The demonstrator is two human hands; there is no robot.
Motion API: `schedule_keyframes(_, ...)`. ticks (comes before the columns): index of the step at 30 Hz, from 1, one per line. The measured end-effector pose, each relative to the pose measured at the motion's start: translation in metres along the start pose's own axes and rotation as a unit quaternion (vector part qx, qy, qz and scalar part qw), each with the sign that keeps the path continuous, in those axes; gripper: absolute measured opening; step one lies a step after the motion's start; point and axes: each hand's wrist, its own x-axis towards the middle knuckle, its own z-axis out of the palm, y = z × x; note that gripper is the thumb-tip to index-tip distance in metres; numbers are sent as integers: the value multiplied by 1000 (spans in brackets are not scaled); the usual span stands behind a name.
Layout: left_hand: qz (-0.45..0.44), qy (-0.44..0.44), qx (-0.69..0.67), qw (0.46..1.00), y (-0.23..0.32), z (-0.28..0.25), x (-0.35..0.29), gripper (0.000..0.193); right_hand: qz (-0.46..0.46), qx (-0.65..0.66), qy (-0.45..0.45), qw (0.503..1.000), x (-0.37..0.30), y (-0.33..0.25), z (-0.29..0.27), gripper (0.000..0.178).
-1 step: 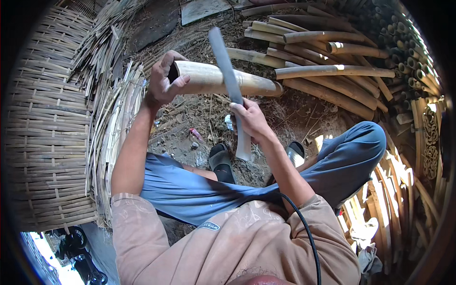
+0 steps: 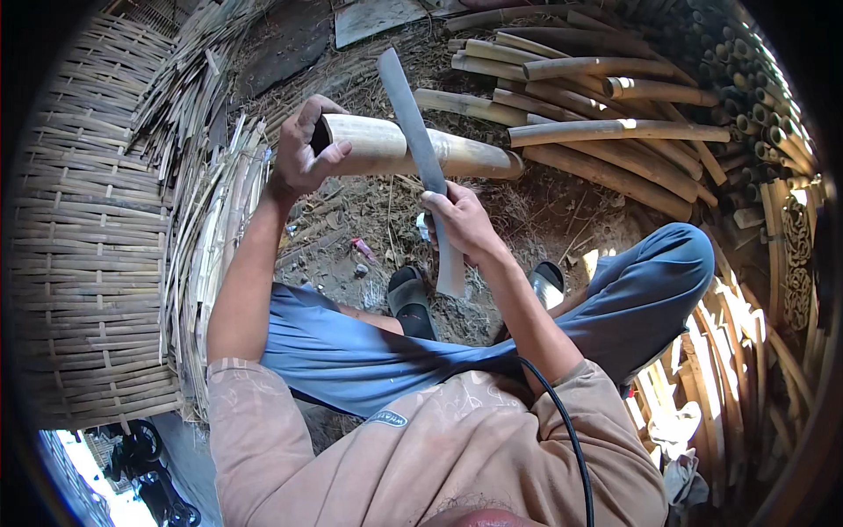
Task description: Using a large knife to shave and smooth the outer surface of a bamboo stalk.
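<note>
The left hand grips the open left end of a thick, pale bamboo tube above littered ground; the right hand clasps a long, flat, grey metal blade across it, contact unclear. The tube seems whole, no split showing yet; its underside is hidden. Thin tan bamboo strips lie leftward.

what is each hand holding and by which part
The left hand grips the bamboo tube at its left end; the right hand holds the flat grey blade below its middle.

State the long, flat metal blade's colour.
Grey: the long, flat metal blade shows best in head view.
</note>
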Motion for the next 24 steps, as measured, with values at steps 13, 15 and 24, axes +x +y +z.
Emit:
schedule_keyframes(13, 46, -4, 8, 999, -3, -3, -3, 50, -5, -124, 89, 988, 26, 38, -45, 23)
schedule_keyframes(15, 44, -13, -4, 999, 1, 1, 2, 50, 23, -71, 100, 992, 20, 32, -48, 23)
schedule_keyframes(24, 63, -16, -3, 998, -1, -3, 3, 50, -13, -161, 130, 978, 25, 32, -43, 30)
